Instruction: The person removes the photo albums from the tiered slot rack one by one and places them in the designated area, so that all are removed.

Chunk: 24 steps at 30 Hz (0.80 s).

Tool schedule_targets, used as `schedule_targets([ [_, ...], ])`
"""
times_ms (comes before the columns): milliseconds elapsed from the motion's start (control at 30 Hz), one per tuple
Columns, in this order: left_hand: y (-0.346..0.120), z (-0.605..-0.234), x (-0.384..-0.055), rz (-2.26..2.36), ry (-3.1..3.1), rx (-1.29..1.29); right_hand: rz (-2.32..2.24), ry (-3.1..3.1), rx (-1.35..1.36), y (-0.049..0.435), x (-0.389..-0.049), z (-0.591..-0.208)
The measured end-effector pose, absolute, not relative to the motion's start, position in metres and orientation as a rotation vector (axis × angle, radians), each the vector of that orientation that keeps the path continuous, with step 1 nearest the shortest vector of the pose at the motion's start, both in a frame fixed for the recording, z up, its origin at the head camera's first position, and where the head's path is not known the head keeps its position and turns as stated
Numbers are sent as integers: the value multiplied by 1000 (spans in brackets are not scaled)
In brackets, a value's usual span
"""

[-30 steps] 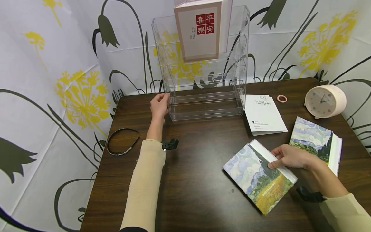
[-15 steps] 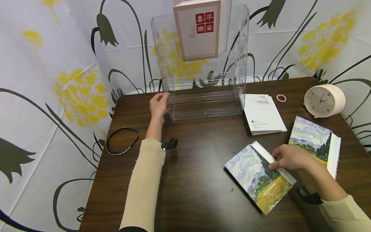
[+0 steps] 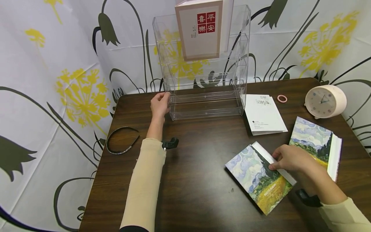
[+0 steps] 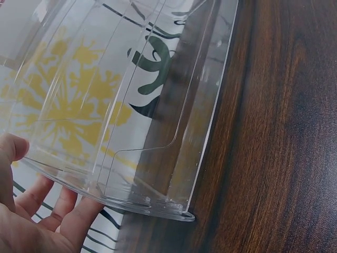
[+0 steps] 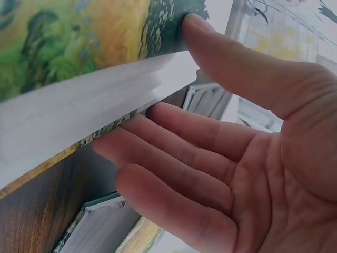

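Note:
In the head view my left hand (image 3: 159,104) holds the lower left side of a clear acrylic display rack (image 3: 207,113). The left wrist view has the thumb on one face of the rack's side panel (image 4: 131,205) and the fingers on the other. My right hand (image 3: 292,158) pinches a photo album (image 3: 255,174) with a painted landscape cover by its page edge. In the right wrist view the thumb (image 5: 231,66) presses the cover, while the fingers lie underneath. A second album (image 3: 311,137) with a matching cover lies behind the right hand, partly hidden by the forearm.
A beige box-like book (image 3: 200,40) with red squares stands in the rack's upper tier. Right of the rack lies a white folded booklet (image 3: 265,114), with a pink ring (image 3: 281,99) and a round clock (image 3: 324,101) beyond. A black headband (image 3: 121,152) rests at the left.
The photo album in my right hand has shifted very slightly to the right since a second ago. My left hand stays at the same spot on the rack.

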<state>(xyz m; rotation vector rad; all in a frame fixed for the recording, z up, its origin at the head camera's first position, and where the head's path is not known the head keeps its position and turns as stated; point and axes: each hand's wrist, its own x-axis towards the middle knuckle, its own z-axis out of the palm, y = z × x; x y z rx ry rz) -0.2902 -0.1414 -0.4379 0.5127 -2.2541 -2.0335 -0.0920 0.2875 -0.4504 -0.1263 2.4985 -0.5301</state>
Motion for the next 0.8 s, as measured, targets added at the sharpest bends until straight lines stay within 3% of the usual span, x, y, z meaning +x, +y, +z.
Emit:
schedule_targets([
  [800,-141,-438,-291,-2019,-2250,526,-512,2585,-131,283,-88,-453],
])
